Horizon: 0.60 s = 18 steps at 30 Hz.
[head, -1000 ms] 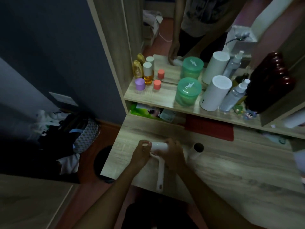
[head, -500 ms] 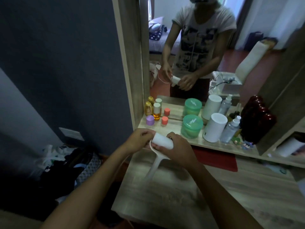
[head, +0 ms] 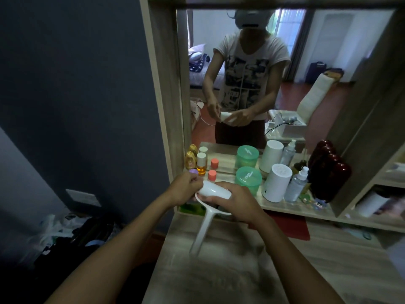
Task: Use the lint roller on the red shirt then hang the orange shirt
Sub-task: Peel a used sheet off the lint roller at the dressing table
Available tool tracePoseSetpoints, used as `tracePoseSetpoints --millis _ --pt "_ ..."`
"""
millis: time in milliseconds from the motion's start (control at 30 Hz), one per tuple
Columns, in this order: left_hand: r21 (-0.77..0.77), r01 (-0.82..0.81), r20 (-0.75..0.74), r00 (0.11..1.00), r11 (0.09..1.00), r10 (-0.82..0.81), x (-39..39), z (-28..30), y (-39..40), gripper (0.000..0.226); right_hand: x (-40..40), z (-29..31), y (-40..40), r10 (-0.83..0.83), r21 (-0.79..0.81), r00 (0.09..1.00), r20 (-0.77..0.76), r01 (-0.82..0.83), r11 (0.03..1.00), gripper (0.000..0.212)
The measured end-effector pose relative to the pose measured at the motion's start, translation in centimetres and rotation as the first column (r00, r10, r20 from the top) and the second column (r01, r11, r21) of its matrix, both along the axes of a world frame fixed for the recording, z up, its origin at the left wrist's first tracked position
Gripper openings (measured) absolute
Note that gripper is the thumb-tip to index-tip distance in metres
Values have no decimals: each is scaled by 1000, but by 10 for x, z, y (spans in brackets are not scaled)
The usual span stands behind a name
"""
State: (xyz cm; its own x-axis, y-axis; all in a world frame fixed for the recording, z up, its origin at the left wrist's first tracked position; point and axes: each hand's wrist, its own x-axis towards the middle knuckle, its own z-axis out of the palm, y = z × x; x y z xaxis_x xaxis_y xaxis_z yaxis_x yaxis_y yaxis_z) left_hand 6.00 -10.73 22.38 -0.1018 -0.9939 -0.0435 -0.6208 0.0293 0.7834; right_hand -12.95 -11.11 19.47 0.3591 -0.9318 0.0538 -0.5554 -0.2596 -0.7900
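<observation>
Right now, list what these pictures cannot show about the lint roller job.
Head view only:
- Lint roller: right hand covers its far end; left hand covers the near end, so any peeling is hidden.
- Red shirt and orange shirt: neither in frame.
- Green jar: lid lettering too small.

Both forearms bare, no sleeves reaching wrist, no watch or rings visible on left hand (head: 184, 189) or right hand (head: 235, 204).

Mirror (head: 263, 84) above the shelf shows the rest: short-sleeve T-shirt (head: 248, 77), light grey/white w/ V-ish neckline, sleeves ending well above the elbows. Front has a big b&w graphic print, blocks of dark photo-like panels split by pale lines; some small lettering low on the print, too blurry to read. Dark bottoms (head: 238, 133) below the shirt hem, type unclear. Light grey headset (head: 252, 17) w/ a strap, at top of mirror, covers upper face.
</observation>
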Motion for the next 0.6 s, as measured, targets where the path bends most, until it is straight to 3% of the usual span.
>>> tracePoseSetpoints --millis 167,300,500,600 --pt "-47 16 -23 1000 999 -17 -6 -5 1 38 -8 4 -3 -50 137 992 117 34 990 40" --pt "-123 35 -54 998 992 -42 -6 -3 -3 24 -4 6 -4 -140 257 957 255 73 964 32" --pt "-179 -55 -92 995 982 38 -20 -19 -1 28 -2 4 4 -216 358 898 382 72 931 28" --pt "-144 -78 -188 981 986 50 -26 -23 0 28 -3 3 7 -266 440 873 410 66 895 31"
